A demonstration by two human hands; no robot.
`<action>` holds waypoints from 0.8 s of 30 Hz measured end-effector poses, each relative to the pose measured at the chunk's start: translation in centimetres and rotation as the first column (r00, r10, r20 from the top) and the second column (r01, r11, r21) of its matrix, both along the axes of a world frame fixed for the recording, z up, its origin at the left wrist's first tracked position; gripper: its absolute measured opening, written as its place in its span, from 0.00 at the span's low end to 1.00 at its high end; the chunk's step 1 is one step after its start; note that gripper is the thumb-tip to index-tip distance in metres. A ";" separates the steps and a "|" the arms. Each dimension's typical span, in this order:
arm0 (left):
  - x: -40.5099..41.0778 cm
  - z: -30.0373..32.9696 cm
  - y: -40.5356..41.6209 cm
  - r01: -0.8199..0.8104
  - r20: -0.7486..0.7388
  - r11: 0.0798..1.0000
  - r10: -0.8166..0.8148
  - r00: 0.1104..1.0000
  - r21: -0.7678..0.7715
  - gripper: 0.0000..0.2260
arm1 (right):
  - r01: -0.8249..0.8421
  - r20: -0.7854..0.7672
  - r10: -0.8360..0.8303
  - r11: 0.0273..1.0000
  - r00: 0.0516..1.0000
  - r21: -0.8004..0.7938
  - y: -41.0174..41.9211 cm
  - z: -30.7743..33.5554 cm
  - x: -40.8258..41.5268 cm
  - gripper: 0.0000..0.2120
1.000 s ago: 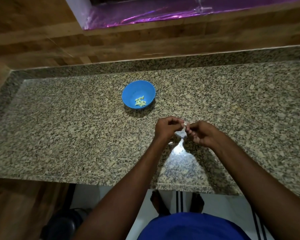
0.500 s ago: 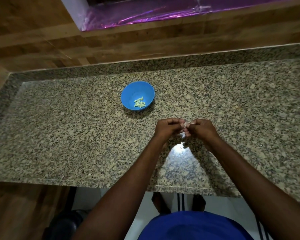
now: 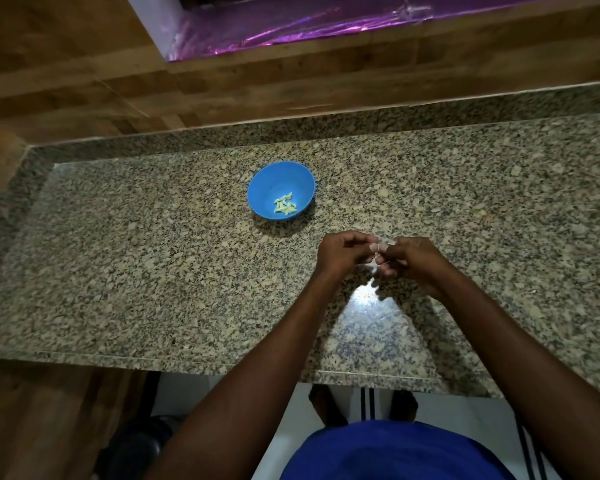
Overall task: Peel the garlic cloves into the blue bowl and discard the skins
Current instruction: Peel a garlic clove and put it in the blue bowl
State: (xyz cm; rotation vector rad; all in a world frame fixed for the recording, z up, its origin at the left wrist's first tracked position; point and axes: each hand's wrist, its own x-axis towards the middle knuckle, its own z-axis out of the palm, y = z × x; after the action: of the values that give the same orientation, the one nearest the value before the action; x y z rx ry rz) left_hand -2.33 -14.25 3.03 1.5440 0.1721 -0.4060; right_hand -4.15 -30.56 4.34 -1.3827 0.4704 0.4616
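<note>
A speckled granite counter (image 3: 153,271) is running across the view beneath a wood-panelled wall (image 3: 84,81), with a strip of shiny purple film (image 3: 309,26) lying along a ledge at the top. On the counter, beyond and to the left of the hands, a blue bowl (image 3: 267,181) is standing upright and holding a small heap of peeled cloves (image 3: 284,207), pale yellow-green slivers lying at mixed angles, most of them with their long axes slanting from lower left to upper right. Above the stone and nearer the front edge, the left hand (image 3: 340,252) and the right hand (image 3: 413,259) are meeting fingertip to fingertip, both with fingers curled inward and pinching a garlic clove (image 3: 381,247) between them. Only a pale sliver of that clove is showing in the gap between the fingertips, so its long axis and the way it is pointing cannot be told, and whether skin is clinging to it is too small to make out. A bright glare spot (image 3: 364,294) is shining on the granite just below the hands and washing out the surface there. Both forearms are reaching in from the bottom of the frame, where a blue shirt (image 3: 395,452) is being cut off by the lower edge, and the dark shapes under the counter's front edge are too dim to identify.
</note>
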 end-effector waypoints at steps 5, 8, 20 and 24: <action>0.0 -0.2 -0.2 0.027 -0.028 0.999 -0.028 0.999 -0.047 0.10 | 0.010 0.054 -0.001 0.986 0.999 -0.166 0.3 -0.2 0.5 0.05; -0.1 -0.3 -0.3 -0.025 -0.085 0.996 0.018 0.996 -0.083 0.11 | 0.022 0.106 0.005 0.966 0.994 -0.256 0.5 -0.4 0.5 0.04; -0.3 0.2 0.0 -0.023 -0.139 0.984 -0.002 0.990 -0.176 0.06 | 0.064 0.035 -0.061 0.994 0.998 -0.086 0.8 0.5 -0.2 0.03; -0.3 0.3 0.1 0.019 -0.139 0.987 -0.042 0.989 -0.162 0.08 | 0.094 0.005 -0.094 0.995 0.996 -0.035 0.7 1.0 -0.2 0.05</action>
State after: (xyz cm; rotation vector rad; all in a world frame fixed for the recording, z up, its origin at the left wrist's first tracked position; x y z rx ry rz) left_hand -2.60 -14.17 3.29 1.3609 0.2213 -0.5416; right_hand -4.39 -29.82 5.30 -1.3880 0.5411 0.3757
